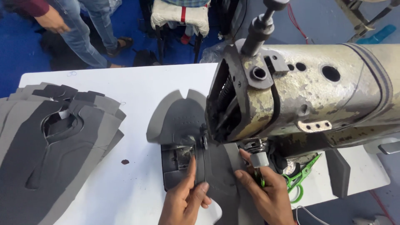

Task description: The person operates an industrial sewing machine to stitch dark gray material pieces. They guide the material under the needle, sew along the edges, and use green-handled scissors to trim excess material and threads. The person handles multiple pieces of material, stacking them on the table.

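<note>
— Left hand (185, 196) down low, fingers stretched along the grey shoe piece (177, 121), pressing it flat on the metal plate (177, 160) beside the needle. Open, not clutching anything.

— Right hand (264, 189) just across from it, fingers pinching the near edge of the same grey piece. Green-handled snips (298, 181) tucked right behind that hand, looped near the palm; hard to tell whether actually held.

— Shoe piece lying under the sewing machine head (300, 91), rounded front fanned out to the left over the white table (141, 79), back end running toward the hands.

— Big worn machine head blocking most of the needle area, paint chipped, side cover open with a spring showing. Needle itself hidden behind it.

— Far left, a stack of grey cut pieces (54, 146), well apart from both hands. Small dark spot (125, 161) on the table between the stack and the plate.

— Beyond the table, another person's jeans (85, 29) and a hand (52, 21) over blue floor (16, 54), plus a padded white stool (181, 14).
</note>
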